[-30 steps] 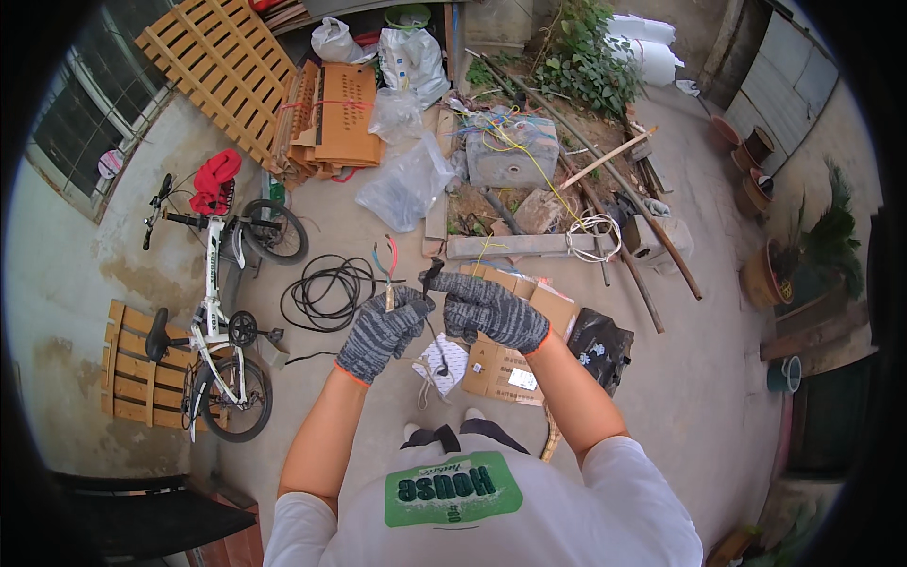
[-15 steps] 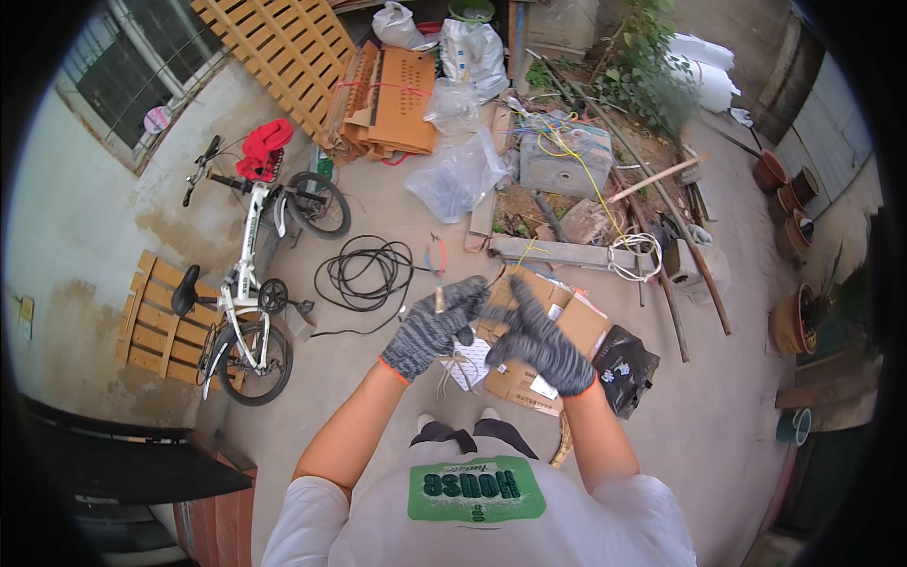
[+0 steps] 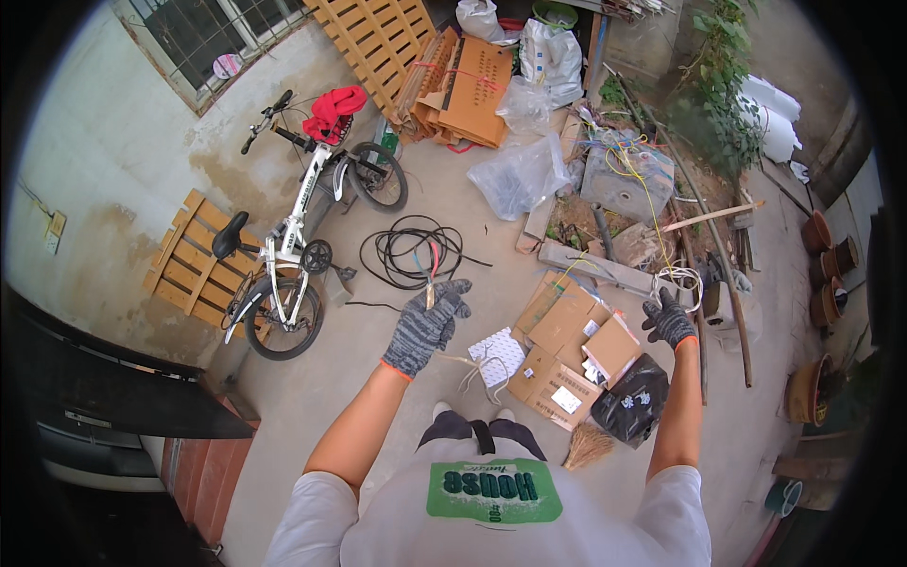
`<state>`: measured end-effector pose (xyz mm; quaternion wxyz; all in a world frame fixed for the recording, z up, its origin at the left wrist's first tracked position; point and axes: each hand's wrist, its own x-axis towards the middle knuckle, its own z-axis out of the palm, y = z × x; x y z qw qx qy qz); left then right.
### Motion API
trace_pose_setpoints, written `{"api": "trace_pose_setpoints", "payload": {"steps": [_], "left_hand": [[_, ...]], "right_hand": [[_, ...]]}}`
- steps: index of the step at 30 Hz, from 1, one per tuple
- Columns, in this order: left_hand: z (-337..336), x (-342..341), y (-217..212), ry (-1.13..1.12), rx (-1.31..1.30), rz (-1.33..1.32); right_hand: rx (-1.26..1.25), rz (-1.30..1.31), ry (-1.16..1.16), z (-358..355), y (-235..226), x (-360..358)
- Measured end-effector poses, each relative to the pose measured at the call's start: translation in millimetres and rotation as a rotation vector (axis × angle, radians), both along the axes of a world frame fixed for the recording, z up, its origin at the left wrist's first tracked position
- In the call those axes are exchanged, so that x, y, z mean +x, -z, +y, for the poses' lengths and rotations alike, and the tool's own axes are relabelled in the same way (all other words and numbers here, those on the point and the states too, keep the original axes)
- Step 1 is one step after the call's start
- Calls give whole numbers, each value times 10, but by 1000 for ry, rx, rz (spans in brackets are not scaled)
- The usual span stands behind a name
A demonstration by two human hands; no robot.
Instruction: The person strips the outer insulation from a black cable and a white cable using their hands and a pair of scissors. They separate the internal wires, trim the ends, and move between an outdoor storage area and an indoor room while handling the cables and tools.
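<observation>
Cable [image 3: 430, 297] in left hand [image 3: 422, 329], firmly closed on its pale end, red and blue wires [image 3: 435, 255] fanned out beyond; black coil [image 3: 397, 280] just behind in view, link to cable unclear; for good control, advisable to grip the cable body rather than the wires, tips kept free and unkinked; right hand [image 3: 669, 322] well apart, loosely spread, nothing seen in grasp, near white cord [image 3: 678, 273], contact uncertain; cardboard [image 3: 564, 323], black bag [image 3: 631, 402] and broom [image 3: 588, 446] low between; bike [image 3: 300, 213] off left.

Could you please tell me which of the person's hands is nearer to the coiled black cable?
The left: the left hand is just below the coiled black cable in the picture; the right hand is well off to its right.
</observation>
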<state>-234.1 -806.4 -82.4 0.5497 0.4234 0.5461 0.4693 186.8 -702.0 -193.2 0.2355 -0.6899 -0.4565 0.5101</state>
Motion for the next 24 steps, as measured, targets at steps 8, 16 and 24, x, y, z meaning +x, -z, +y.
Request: {"api": "trace_pose_setpoints", "payload": {"steps": [8, 16, 24], "left_hand": [[-381, -223, -202, -66, 116, 82], [-968, -1150, -1134, -496, 205, 489], [-1260, -1949, -1253, -700, 203, 488]], "right_hand": [[422, 489, -427, -444, -801, -1605], [295, 773, -758, -505, -1035, -3064], [40, 670, -684, 49, -319, -3469]]}}
